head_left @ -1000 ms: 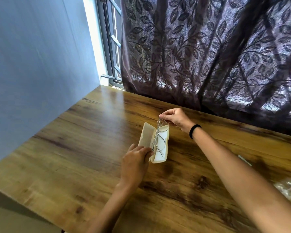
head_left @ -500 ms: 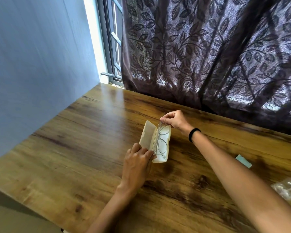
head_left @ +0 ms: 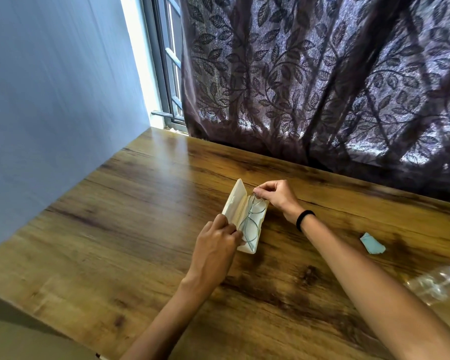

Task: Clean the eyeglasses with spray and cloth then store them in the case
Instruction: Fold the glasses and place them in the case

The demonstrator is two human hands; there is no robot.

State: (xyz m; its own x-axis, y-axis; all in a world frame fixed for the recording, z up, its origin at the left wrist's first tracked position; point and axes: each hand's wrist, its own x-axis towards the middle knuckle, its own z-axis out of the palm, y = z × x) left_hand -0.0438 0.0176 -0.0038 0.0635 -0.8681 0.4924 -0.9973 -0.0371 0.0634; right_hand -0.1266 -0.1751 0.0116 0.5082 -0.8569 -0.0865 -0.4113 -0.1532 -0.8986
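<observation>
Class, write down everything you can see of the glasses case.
The case is cream, oblong and hard-looking. It lies open on the table, lid tilted up on the left, base flat. Thin-rimmed glasses lie in the base. The left hand holds its near end; the right hand pinches the glasses at the far end.

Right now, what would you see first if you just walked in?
Two hands in the middle of the wooden table: the right hand pinches the eyeglasses lying in an open cream case, and the left hand holds the case's near end. Behind them hangs a big dark curtain with leaves.
</observation>
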